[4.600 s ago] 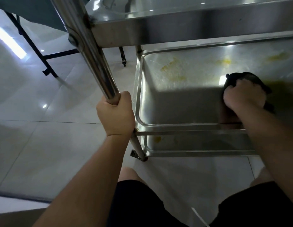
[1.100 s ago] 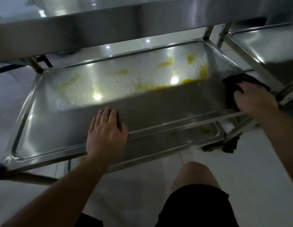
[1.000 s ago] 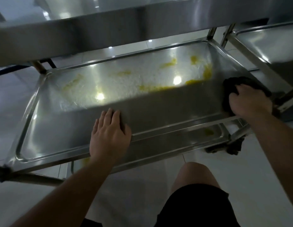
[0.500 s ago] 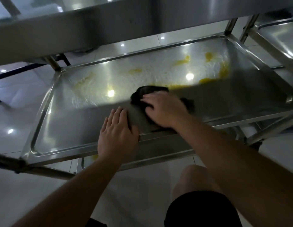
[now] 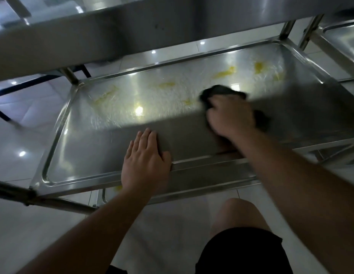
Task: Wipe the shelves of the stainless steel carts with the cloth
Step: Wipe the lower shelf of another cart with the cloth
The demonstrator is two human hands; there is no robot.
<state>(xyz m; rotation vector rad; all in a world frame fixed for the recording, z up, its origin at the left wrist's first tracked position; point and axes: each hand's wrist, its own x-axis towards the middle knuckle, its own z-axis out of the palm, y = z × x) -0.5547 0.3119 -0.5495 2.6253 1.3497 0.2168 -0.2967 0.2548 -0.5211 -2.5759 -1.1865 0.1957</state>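
Middle shelf [image 5: 77, 155] is a shallow steel tray with a raised rim all round. I see yellow smears [image 5: 224, 73] in it, scattered across the far half: a long one toward the far left corner, several toward the far right corner, and a small one just left of the cloth [image 5: 221, 90]. The near half lies in the shadow of the top shelf [image 5: 93, 36].

The cloth is dark and bunched, lying on the shelf floor right of centre, at the line where shadow meets light. Right hand [image 5: 231, 115] sits on top of it, fingers curled over and gripping the cloth; part of the cloth sticks out beyond the fingers and more shows on the hand's right side. The hand and cloth are a little blurred.

Left hand [image 5: 145, 161] rests flat on the near rim, about midway along, fingers straight and together, reaching onto the shelf floor. It holds nothing.

Below the near rim I see the edge of a bottom shelf [image 5: 201, 182] with a yellow spot near its left end.

Open room: the left half of the middle shelf floor is bare steel from the left hand out to the left rim. The top shelf overhangs closely. A second cart [image 5: 342, 42] stands just beside the right rim, at the far right corner. Pale tiled floor [image 5: 33, 115] shows to the left and near side.
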